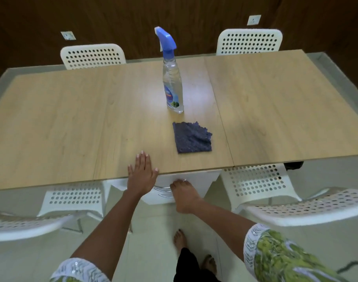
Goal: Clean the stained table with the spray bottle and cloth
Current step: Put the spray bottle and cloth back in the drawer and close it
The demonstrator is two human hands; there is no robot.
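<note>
Spray bottle point(172, 78) stands upright mid-table, blue trigger head pointing away to the left; folded dark cloth point(191, 138) lies flat just in front of it, apart, toward the person. Both untouched, within forward reach. Left hand point(142, 176) rests flat, fingers straight, on the near edge of the table point(72, 119), likely bracing. Right hand point(183, 195) hangs below the edge, fingers bent downward, holding nothing visible. No stain discernible on the wood. Cleaning judged not begun; the bottle is probably picked up first.
</note>
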